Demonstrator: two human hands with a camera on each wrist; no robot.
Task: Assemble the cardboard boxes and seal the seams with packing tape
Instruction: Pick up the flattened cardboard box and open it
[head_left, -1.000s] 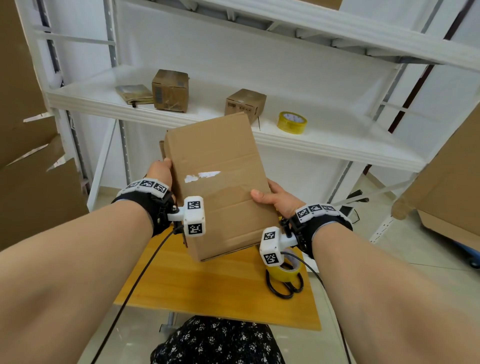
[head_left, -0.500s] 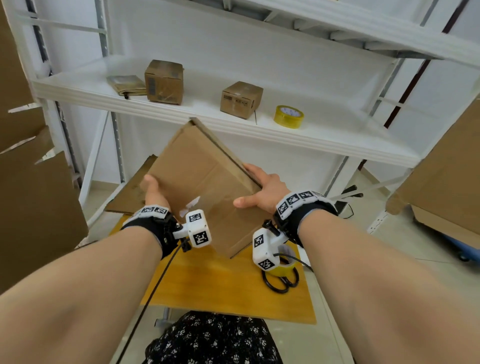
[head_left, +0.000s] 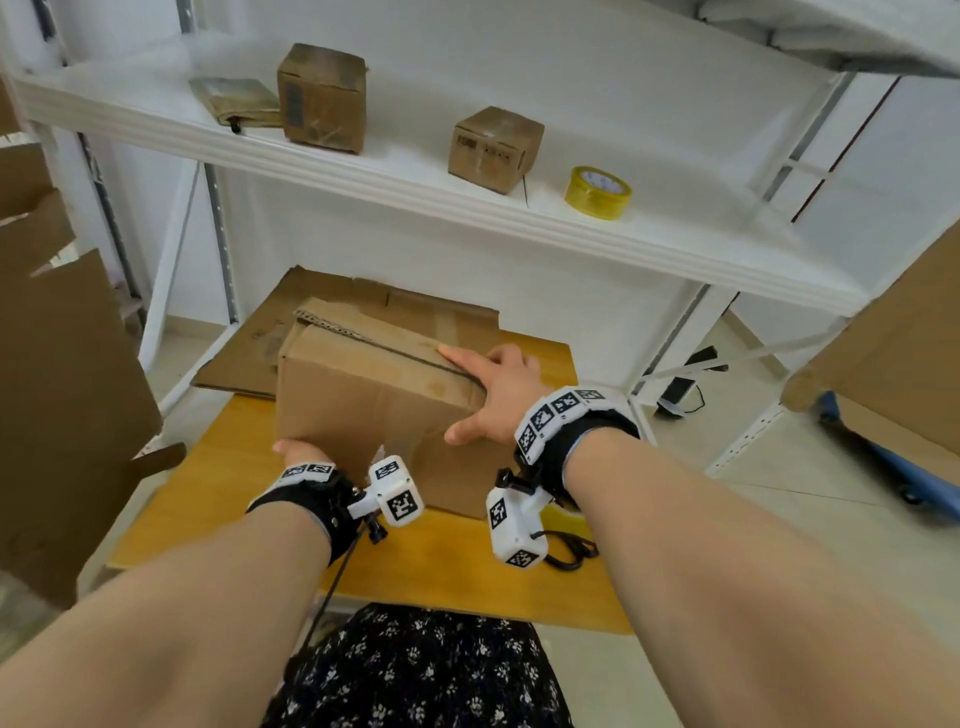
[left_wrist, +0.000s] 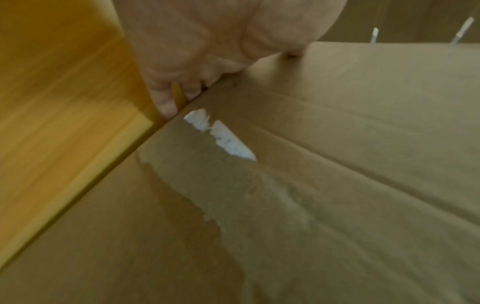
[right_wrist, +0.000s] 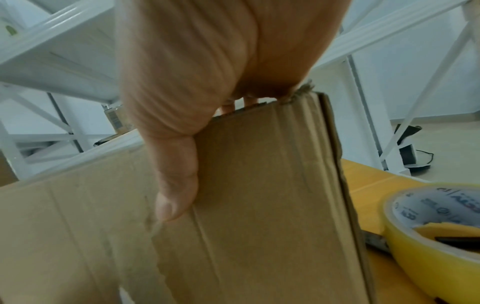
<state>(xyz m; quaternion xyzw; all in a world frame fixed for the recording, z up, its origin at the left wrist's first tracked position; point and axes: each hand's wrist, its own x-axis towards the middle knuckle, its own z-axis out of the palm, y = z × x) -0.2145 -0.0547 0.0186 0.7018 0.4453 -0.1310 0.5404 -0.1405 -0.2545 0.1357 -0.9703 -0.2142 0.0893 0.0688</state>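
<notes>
A brown cardboard box sits on the wooden table, its closed top flaps meeting in a seam that faces up. My left hand grips its lower left corner; in the left wrist view the fingers wrap round the box edge next to a torn white label scrap. My right hand holds the top right corner, fingers lying over the top by the seam and thumb pressing the near face. A yellow tape roll lies just right of the box, partly hidden behind my right wrist.
Black scissors lie beside the tape roll. Flattened cardboard lies behind the box. The white shelf above carries two small boxes and a second yellow tape roll. Large cardboard sheets stand at the left and right.
The box was held up in both hands, then tipped over and brought down onto the table. My right hand has shifted from its side up over the top corner.
</notes>
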